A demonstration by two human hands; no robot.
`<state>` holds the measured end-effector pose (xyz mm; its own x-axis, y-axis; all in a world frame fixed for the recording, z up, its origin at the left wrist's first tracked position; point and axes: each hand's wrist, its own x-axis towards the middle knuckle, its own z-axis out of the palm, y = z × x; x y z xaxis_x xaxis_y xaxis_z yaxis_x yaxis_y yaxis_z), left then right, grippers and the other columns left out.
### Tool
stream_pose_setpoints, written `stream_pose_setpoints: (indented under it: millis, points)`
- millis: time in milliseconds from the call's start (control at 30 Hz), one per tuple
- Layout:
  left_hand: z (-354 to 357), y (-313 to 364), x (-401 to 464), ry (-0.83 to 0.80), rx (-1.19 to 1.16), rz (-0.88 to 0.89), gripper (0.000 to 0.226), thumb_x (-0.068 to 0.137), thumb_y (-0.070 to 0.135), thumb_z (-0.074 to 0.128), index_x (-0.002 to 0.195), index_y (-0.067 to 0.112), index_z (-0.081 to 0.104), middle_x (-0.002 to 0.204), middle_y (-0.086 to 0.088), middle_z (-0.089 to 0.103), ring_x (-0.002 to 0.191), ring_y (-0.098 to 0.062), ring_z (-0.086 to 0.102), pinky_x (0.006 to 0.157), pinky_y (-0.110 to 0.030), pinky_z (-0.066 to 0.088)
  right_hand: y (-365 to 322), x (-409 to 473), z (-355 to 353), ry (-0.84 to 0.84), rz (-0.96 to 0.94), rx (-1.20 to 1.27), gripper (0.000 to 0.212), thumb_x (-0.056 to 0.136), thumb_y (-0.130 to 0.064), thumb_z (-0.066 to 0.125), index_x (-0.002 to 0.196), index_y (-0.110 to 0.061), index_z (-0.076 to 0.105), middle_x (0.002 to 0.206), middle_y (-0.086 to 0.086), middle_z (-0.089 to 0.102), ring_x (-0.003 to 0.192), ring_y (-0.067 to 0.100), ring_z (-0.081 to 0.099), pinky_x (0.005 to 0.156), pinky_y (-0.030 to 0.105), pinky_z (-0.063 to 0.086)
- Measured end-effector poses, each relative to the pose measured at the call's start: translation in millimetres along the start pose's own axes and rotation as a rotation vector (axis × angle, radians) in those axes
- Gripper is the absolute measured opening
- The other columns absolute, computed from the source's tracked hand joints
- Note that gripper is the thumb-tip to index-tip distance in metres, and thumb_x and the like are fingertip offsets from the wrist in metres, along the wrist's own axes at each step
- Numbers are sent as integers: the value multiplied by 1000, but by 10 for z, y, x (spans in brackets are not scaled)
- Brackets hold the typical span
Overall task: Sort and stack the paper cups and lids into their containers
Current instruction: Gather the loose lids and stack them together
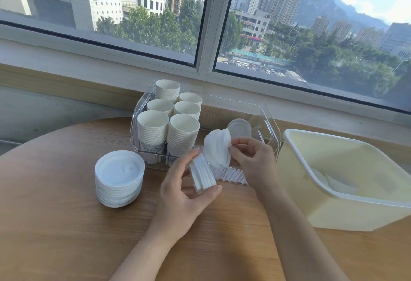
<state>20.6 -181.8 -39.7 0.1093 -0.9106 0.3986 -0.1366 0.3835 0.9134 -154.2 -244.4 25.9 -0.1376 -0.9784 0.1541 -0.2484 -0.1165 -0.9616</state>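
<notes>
My left hand [184,188] grips a small stack of white lids [202,175] on edge, in front of the clear tray [270,125]. My right hand [251,155] pinches a few more blurred white lids [216,148] just above that stack. Several stacks of white paper cups [169,120] fill the tray's left half. One lid [239,128] leans upright in its right half. A tall pile of lids [119,179] sits on the table to the left of my hands.
A pale yellow bin [347,211] lies tilted at the right with a few white lids [333,183] inside. The round wooden table [66,225] stands against a window sill [66,80].
</notes>
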Motion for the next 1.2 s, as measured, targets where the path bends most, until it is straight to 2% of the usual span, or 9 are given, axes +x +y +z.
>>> stream_pose_setpoints:
  millis: [133, 300, 533, 733, 867, 967, 1033, 1100, 1200]
  points:
    - [-2, 16, -13, -23, -13, -7, 83, 73, 24, 94, 142, 42, 52, 138, 18, 58, 123, -3, 61, 81, -21, 59, 50, -276, -95, 15, -42, 45, 13, 93, -4, 74, 99, -16, 78, 87, 3, 80, 82, 12, 74, 79, 27, 61]
    - [0, 32, -42, -124, 0, -24, 88, 72, 30, 96, 144, 47, 49, 141, 16, 58, 128, -7, 58, 86, -25, 59, 220, -518, -162, -34, -11, 30, 12, 94, -9, 75, 100, -19, 79, 95, 4, 80, 92, 24, 77, 88, 46, 62]
    - [60, 71, -105, -263, 151, 59, 90, 73, 42, 93, 147, 53, 43, 145, 26, 50, 139, -9, 48, 114, -45, 45, 379, -609, -199, -11, -21, -32, 15, 94, -8, 74, 100, -21, 79, 95, -1, 80, 91, 17, 76, 88, 44, 62]
    - [96, 83, -136, -291, 170, 82, 82, 74, 48, 87, 144, 52, 45, 144, 23, 50, 137, -10, 49, 100, -28, 53, 469, -610, -228, -56, -80, -148, 13, 95, -12, 73, 99, -24, 78, 93, -3, 78, 89, 17, 75, 85, 43, 61]
    - [99, 79, -146, -289, 202, 86, 76, 73, 47, 85, 140, 47, 48, 140, 22, 53, 131, -11, 52, 98, -29, 52, 423, -637, -219, -70, -112, -160, 16, 102, -17, 65, 104, -26, 79, 94, -9, 78, 92, 12, 74, 85, 37, 60]
    - [88, 78, -138, -244, 220, 75, 75, 71, 46, 85, 138, 46, 51, 138, 23, 55, 131, -9, 52, 101, -27, 46, 351, -668, -265, -242, -58, -41, 24, 105, -40, 57, 120, -30, 74, 110, -10, 78, 104, 10, 73, 88, 30, 59]
    - [72, 77, -126, -225, 217, 63, 75, 71, 41, 89, 137, 46, 52, 138, 22, 57, 132, -10, 53, 103, -27, 45, 340, -685, -299, -368, -8, 55, 45, 95, -50, 66, 134, -30, 65, 125, -8, 74, 117, 11, 70, 98, 31, 57]
    - [51, 70, -117, -219, 215, 55, 77, 72, 36, 93, 137, 46, 53, 136, 20, 59, 130, -12, 56, 103, -29, 47, 365, -697, -300, -415, 1, 81, 60, 86, -41, 77, 141, -27, 59, 131, -6, 71, 121, 13, 68, 105, 32, 54]
    - [31, 65, -113, -231, 218, 41, 80, 73, 34, 94, 139, 45, 52, 136, 19, 59, 129, -12, 57, 102, -29, 48, 361, -698, -282, -407, -5, 105, 59, 88, -24, 80, 143, -23, 57, 133, -3, 71, 122, 16, 68, 110, 38, 51]
